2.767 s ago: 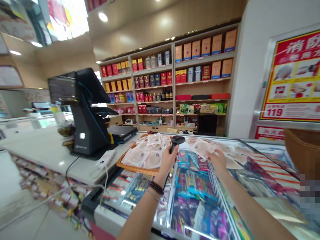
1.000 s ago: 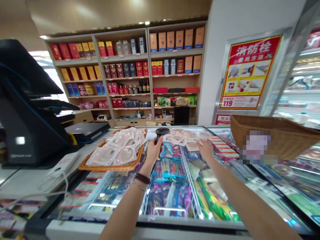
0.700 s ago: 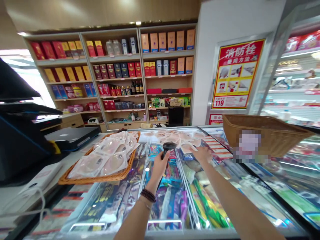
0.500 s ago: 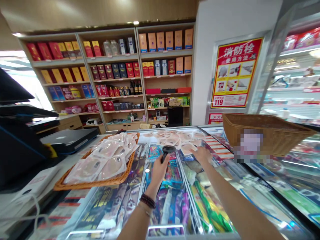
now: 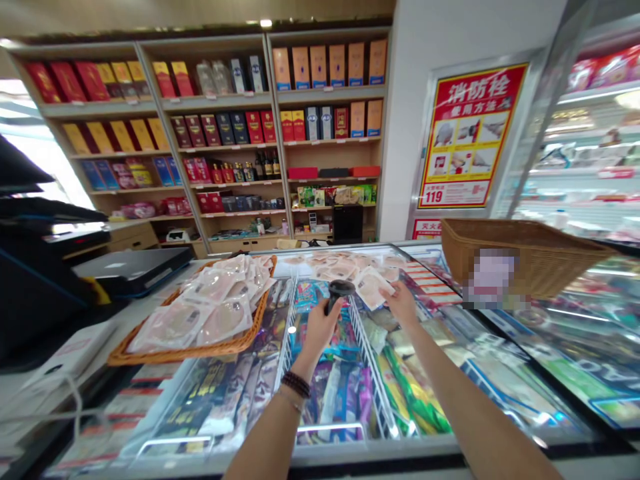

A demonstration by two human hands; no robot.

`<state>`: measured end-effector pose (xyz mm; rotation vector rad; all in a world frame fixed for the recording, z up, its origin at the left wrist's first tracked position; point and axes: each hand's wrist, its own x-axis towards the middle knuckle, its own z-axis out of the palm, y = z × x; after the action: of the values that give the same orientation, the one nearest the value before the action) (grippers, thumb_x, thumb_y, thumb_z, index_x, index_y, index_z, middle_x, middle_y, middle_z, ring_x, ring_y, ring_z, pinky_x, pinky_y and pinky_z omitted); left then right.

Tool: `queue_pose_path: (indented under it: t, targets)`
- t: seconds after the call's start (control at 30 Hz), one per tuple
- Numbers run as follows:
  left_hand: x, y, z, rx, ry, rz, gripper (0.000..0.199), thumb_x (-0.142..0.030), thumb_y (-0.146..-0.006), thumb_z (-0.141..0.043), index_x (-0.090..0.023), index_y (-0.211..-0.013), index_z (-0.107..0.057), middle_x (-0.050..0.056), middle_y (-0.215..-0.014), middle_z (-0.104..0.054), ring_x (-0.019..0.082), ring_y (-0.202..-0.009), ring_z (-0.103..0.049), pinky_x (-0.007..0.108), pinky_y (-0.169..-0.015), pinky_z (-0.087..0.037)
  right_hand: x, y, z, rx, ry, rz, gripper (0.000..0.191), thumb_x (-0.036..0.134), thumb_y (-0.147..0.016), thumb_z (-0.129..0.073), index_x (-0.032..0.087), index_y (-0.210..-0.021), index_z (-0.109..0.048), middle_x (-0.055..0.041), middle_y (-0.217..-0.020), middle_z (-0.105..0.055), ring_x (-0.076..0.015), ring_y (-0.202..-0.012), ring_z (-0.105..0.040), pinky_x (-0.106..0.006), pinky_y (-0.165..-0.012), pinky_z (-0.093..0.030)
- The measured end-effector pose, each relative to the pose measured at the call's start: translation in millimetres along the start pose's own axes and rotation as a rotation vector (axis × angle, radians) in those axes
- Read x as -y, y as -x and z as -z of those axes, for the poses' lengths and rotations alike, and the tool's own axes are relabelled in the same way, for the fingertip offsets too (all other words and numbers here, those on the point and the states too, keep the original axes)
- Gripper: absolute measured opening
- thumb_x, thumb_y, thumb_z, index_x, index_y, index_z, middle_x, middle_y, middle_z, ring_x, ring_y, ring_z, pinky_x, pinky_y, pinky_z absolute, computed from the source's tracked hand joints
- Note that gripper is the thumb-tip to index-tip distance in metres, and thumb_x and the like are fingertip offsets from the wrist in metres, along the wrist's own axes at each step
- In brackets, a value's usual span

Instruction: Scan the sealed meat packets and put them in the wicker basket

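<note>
A black handheld barcode scanner (image 5: 341,289) is gripped by my left hand (image 5: 321,328), its head tilted toward the right. My right hand (image 5: 401,303) pinches the edge of a flat, pale plastic packet (image 5: 371,288) with a round shape inside. The scanner's head is just left of this packet, with a small gap. Behind both hands, similar flat packets (image 5: 336,267) lie spread over the freezer's glass top. At left, a brown wicker tray (image 5: 240,345) holds a heap of the same kind of packets (image 5: 220,319).
Beneath my hands is a glass-topped freezer (image 5: 350,445) with wire baskets of colourful frozen goods. A deep wicker basket (image 5: 555,257) stands at right. A flat black device (image 5: 135,267) and a white cable (image 5: 77,407) are at left. Shelves of boxes line the back wall.
My right hand has picked up a packet from the glass and drawn it slightly toward the scanner. My left hand still holds the scanner. The view has tilted down a little.
</note>
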<state>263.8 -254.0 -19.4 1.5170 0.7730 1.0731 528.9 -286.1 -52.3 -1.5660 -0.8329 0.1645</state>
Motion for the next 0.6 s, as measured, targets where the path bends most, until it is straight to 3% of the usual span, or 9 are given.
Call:
queue_pose_path:
  t: [0.17, 0.43, 0.6]
  targets:
    - [-1.0, 4.2, 1.3, 0.032, 0.001, -0.008, 0.075, -0.096, -0.075, -0.081, -0.024, -0.076, -0.061, 0.001, -0.062, -0.064, 0.015, -0.039, -0.055, 0.027, -0.039, -0.038, 0.7, 1.2, -1.2, 0.056, -0.166, -0.105, 0.068, 0.077, -0.055, -0.089, 0.031, -0.090, -0.053, 0.0016, -0.074, -0.075, -0.0256, -0.065, -0.073, -0.040, -0.063, -0.064]
    - [-1.4, 7.4, 3.3, 0.053, 0.008, -0.016, 0.073, -0.093, -0.078, -0.080, -0.023, -0.076, -0.061, 0.000, -0.060, -0.062, 0.013, -0.038, -0.052, 0.026, -0.039, -0.036, 10.2, 3.9, 0.8, 0.064, -0.180, -0.135, 0.058, 0.062, -0.062, -0.094, 0.032, -0.087, -0.052, -0.0016, -0.075, -0.078, -0.0310, -0.070, -0.079, -0.045, -0.065, -0.069]
    - [-5.0, 8.9, 3.8, 0.069, -0.002, -0.014, 0.073, -0.094, -0.078, -0.079, -0.024, -0.075, -0.059, 0.000, -0.060, -0.061, 0.013, -0.039, -0.051, 0.027, -0.040, -0.037, 14.2, 5.4, 1.8, 0.062, -0.175, -0.141, 0.058, 0.062, -0.061, -0.093, 0.032, -0.087, -0.052, -0.0009, -0.074, -0.077, -0.0292, -0.067, -0.077, -0.045, -0.064, -0.069]
